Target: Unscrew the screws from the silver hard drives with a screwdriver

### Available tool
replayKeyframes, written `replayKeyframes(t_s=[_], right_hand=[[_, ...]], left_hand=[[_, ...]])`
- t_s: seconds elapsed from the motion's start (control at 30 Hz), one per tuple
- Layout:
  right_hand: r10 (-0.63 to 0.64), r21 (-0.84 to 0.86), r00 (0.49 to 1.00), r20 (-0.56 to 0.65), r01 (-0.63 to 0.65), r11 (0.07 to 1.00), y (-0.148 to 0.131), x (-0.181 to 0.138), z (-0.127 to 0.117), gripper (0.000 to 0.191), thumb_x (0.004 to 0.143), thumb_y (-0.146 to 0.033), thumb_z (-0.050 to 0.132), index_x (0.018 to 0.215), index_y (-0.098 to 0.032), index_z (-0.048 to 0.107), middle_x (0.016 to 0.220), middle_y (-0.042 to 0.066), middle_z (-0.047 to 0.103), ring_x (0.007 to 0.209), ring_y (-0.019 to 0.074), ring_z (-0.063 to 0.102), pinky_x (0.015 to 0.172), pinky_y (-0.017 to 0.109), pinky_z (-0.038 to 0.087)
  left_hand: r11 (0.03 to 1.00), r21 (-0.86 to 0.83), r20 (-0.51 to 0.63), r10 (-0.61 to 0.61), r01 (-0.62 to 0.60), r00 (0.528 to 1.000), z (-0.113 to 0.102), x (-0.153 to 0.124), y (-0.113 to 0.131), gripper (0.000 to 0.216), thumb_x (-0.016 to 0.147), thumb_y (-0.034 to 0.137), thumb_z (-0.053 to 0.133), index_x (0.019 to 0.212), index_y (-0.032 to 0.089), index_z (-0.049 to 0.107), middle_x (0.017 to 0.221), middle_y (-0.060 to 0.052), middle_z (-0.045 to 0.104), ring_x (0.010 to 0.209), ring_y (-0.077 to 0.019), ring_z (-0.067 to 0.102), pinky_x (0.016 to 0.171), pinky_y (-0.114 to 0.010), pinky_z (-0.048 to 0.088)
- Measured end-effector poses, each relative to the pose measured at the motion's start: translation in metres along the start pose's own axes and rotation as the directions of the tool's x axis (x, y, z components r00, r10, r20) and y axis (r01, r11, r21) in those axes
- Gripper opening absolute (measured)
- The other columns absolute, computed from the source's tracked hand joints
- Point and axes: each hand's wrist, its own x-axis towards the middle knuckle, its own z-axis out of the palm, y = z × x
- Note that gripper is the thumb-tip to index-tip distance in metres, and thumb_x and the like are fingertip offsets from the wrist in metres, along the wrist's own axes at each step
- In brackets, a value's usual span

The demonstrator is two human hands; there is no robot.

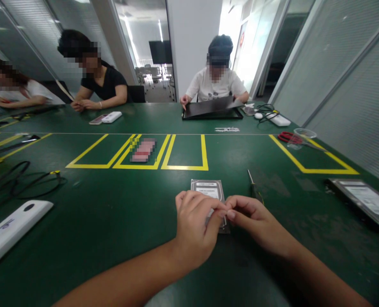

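Both hands meet over a silver hard drive (207, 184) that lies on the green table. My left hand (195, 217) covers much of the drive, its thumb and index finger pinched together. Just right of it, my right hand (255, 217) is pinched too, its fingertips touching those of the left. Whatever is between the fingertips, if anything, is too small to make out. Beyond the right hand lies a screwdriver (253, 185) with a dark handle, its metal tip pointing away from me; the hand partly hides the handle.
A second hard drive (365, 200) lies at the right. Red-handled scissors (290, 137) sit near a clear plastic cup (305, 133). On the left are a white power bank (16, 230) and black cable (19, 187). Yellow tape (184, 167) marks the table. Several people sit across it.
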Motion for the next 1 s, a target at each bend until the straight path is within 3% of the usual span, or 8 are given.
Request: replayKeyframes(t_s=[0.23, 0.33, 0.4, 0.47, 0.53, 0.6, 0.77, 1.0], right_hand=[[-0.003, -0.101, 1.000, -0.014, 0.002, 0.995, 0.000, 0.000, 0.004, 0.033, 0.090, -0.048, 0.063, 0.083, -0.016, 0.060, 0.074, 0.000, 0.055, 0.068, 0.0118, 0.048, 0.061, 0.024, 0.038], [-0.073, -0.276, 0.996, -0.054, 0.055, 0.960, 0.003, 0.000, 0.005, 0.029, 0.094, -0.044, 0.056, 0.083, -0.017, 0.060, 0.075, 0.002, 0.058, 0.069, 0.0136, 0.051, 0.062, 0.027, 0.041], [-0.250, -0.545, 0.967, -0.052, 0.182, 0.818, 0.005, -0.001, 0.007, 0.021, 0.095, -0.036, 0.054, 0.089, -0.017, 0.063, 0.084, 0.005, 0.062, 0.079, 0.0174, 0.054, 0.070, 0.032, 0.045], [-0.450, -0.793, 0.892, 0.044, 0.306, 0.528, 0.008, -0.002, 0.009, 0.017, 0.093, -0.028, 0.056, 0.103, -0.018, 0.065, 0.099, 0.008, 0.065, 0.096, 0.0234, 0.053, 0.086, 0.040, 0.045], [-0.537, -0.885, 0.823, 0.185, 0.377, 0.273, 0.010, -0.003, 0.012, 0.028, 0.090, -0.025, 0.059, 0.118, -0.017, 0.062, 0.115, 0.010, 0.064, 0.111, 0.0279, 0.048, 0.098, 0.046, 0.040], [-0.522, -0.885, 0.801, 0.292, 0.433, 0.170, 0.012, -0.004, 0.016, 0.036, 0.091, -0.027, 0.061, 0.125, -0.015, 0.059, 0.122, 0.010, 0.063, 0.117, 0.0285, 0.046, 0.102, 0.046, 0.038], [-0.392, -0.887, 0.849, 0.353, 0.437, 0.147, 0.018, -0.005, 0.021, 0.041, 0.092, -0.034, 0.060, 0.129, -0.017, 0.056, 0.129, 0.008, 0.061, 0.122, 0.0303, 0.045, 0.101, 0.048, 0.037], [-0.373, -0.904, 0.871, 0.319, 0.398, 0.157, 0.024, -0.001, 0.023, 0.035, 0.091, -0.032, 0.061, 0.123, -0.019, 0.059, 0.124, 0.005, 0.062, 0.116, 0.0271, 0.047, 0.100, 0.045, 0.039]], left_hand=[[0.995, -0.035, -0.047, -0.096, 0.095, 0.994, -0.019, 0.012, -0.006, 0.011, 0.095, 0.024, 0.056, 0.088, 0.021, 0.063, 0.086, -0.001, 0.066, 0.085, -0.0196, 0.058, 0.079, -0.036, 0.039], [0.989, -0.013, -0.021, -0.146, 0.146, 0.989, -0.032, 0.012, -0.019, 0.011, 0.096, 0.025, 0.055, 0.090, 0.021, 0.063, 0.087, -0.001, 0.065, 0.085, -0.0193, 0.058, 0.078, -0.035, 0.041], [0.990, 0.037, 0.039, -0.139, 0.138, 0.989, -0.041, 0.009, -0.030, 0.011, 0.096, 0.023, 0.054, 0.090, 0.020, 0.063, 0.087, -0.001, 0.064, 0.086, -0.0194, 0.057, 0.079, -0.034, 0.041], [0.993, 0.065, 0.179, -0.112, 0.102, 0.977, -0.050, 0.004, -0.042, 0.012, 0.097, 0.022, 0.053, 0.090, 0.020, 0.062, 0.087, -0.002, 0.064, 0.086, -0.0195, 0.056, 0.078, -0.034, 0.041], [0.997, 0.065, 0.344, -0.060, 0.041, 0.937, -0.057, -0.001, -0.053, 0.012, 0.097, 0.022, 0.052, 0.090, 0.020, 0.062, 0.088, -0.002, 0.065, 0.087, -0.0195, 0.055, 0.080, -0.034, 0.041], [0.998, 0.061, 0.434, -0.030, 0.003, 0.900, -0.061, -0.006, -0.061, 0.012, 0.098, 0.021, 0.050, 0.091, 0.020, 0.061, 0.089, -0.002, 0.064, 0.088, -0.0191, 0.055, 0.080, -0.033, 0.040], [0.992, 0.061, 0.560, 0.058, -0.111, 0.826, -0.065, -0.008, -0.074, 0.012, 0.099, 0.021, 0.050, 0.094, 0.020, 0.061, 0.093, -0.002, 0.064, 0.091, -0.0189, 0.053, 0.084, -0.033, 0.039], [0.968, 0.037, 0.649, 0.165, -0.247, 0.743, -0.070, -0.007, -0.076, 0.017, 0.102, 0.025, 0.046, 0.099, 0.020, 0.062, 0.096, -0.004, 0.063, 0.092, -0.0198, 0.051, 0.084, -0.035, 0.035]])
